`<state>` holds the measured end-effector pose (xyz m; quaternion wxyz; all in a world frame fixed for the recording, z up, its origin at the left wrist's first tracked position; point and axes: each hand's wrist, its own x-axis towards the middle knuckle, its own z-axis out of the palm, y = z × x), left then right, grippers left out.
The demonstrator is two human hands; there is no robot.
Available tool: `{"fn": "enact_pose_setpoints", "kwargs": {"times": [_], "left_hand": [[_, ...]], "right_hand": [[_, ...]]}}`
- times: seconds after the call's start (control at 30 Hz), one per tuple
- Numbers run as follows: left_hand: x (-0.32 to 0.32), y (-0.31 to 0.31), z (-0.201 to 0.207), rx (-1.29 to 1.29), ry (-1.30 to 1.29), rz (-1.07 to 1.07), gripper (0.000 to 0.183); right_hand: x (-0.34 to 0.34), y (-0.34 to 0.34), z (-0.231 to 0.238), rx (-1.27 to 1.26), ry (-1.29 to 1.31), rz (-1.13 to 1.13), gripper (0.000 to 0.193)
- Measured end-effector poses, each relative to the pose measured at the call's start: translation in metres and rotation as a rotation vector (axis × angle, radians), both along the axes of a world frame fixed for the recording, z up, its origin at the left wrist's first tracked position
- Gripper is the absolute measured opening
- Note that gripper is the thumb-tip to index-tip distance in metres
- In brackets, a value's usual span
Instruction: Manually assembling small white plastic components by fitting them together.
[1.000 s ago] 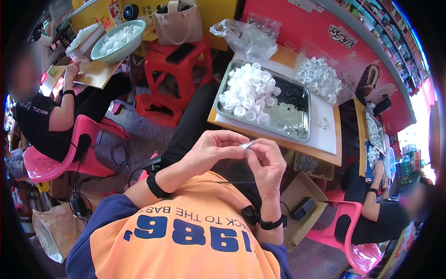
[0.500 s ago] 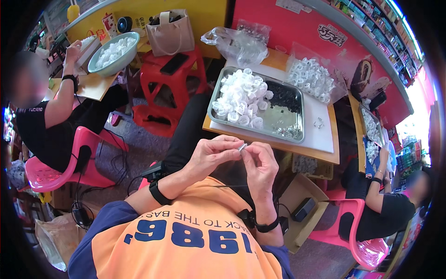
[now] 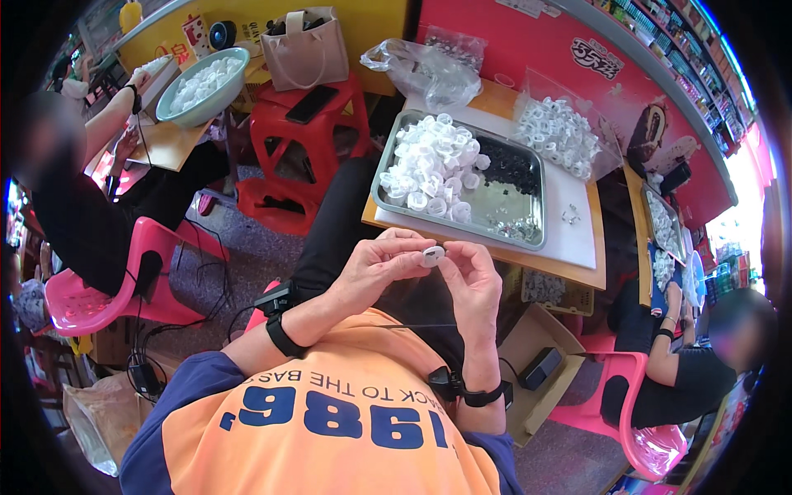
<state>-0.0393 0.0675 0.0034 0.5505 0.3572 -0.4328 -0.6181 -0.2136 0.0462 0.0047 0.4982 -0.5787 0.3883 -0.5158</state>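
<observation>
Above my lap, just short of the table's near edge, a small round white plastic piece (image 3: 431, 256) faces up with a small dark mark on it. The thumb and fingers of my left hand (image 3: 381, 268) pinch it from the left. From the other side, the thumb and forefinger of my right hand (image 3: 473, 280) close at its right edge; whether they also hold something smaller is hidden. Beyond my hands, a metal tray (image 3: 462, 226) holds a heap of white plastic pieces (image 3: 433, 161), small black parts (image 3: 510, 172) and small shiny metal bits (image 3: 520, 228).
A bag of clear plastic pieces (image 3: 557, 136) and a crumpled plastic bag (image 3: 421, 70) lie behind the tray. Red stools (image 3: 285, 202) with a phone (image 3: 312, 105) stand to the left. Co-workers sit on pink chairs (image 3: 124, 280) at both sides. An open cardboard box (image 3: 536, 363) is at lower right.
The white piece has turned from edge-on to show its round face. My right hand has shifted slightly right and down. The left co-worker's arms have moved.
</observation>
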Motion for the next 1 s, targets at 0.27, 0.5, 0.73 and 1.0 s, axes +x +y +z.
{"fn": "enact_pose_setpoints", "kwargs": {"times": [0.27, 0.5, 0.73, 1.0], "left_hand": [[-0.003, 0.005, -0.002, -0.29, -0.426, 0.201, 0.021], [-0.002, 0.006, -0.002, -0.631, -0.706, 0.433, 0.021], [0.003, 0.007, -0.002, -0.766, -0.657, 0.441, 0.026], [0.004, 0.009, 0.004, -0.931, -0.694, 0.48, 0.025]], "right_hand": [[0.005, 0.006, 0.006, -0.162, 0.214, -0.104, 0.013], [0.01, 0.011, 0.012, -0.364, 0.262, -0.151, 0.019], [0.005, 0.01, 0.009, -0.632, 0.364, -0.19, 0.026], [0.006, 0.015, 0.013, -0.807, 0.435, -0.2, 0.025]]}}
